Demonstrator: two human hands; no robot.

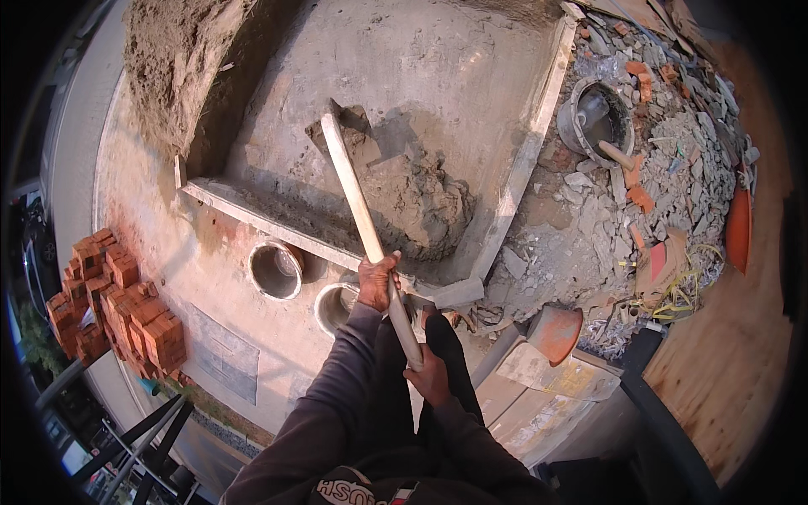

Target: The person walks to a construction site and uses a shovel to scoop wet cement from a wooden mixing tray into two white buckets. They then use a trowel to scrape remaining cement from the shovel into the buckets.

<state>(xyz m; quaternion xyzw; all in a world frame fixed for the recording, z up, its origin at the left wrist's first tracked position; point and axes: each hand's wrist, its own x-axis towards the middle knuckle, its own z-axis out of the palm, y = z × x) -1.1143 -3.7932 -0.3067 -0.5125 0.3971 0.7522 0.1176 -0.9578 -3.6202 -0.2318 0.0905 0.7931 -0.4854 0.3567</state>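
Both my hands grip the pale wooden handle of a hoe (352, 185). My left hand (379, 279) is closed round the middle of the handle. Lower down, near its butt end, my right hand (431, 377) is wrapped round it. At the far end the hoe's mud-coated blade (358, 135) is down in the mixing trough, beside a heap of wet grey mortar (425, 206); its lower edge is hard to make out. Low boards (282, 225) frame the trough on the near and right sides.
Two buckets, one round (276, 269) and one partly behind my arm (335, 306), stand before the near board. Sand (181, 80) is piled left, bricks (126, 307) at the lower left. Right lie rubble (665, 181), a bucket of water (594, 118) and an orange-rimmed pan (557, 332).
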